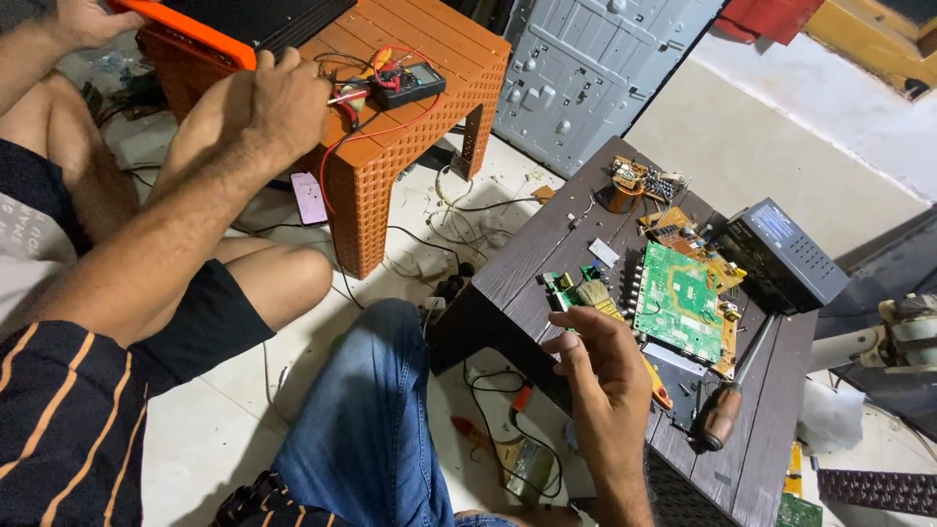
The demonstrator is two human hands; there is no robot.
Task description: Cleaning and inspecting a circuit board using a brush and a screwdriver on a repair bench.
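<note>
Over the dark table (547,256), right-hand fingers (578,344) curl (loosely) around a brush (592,293).

table (781,410): dark matt woodgrain | stool (390,185): orange plastic (woven-look) | screwdriver (720,415): glossy handle
</note>
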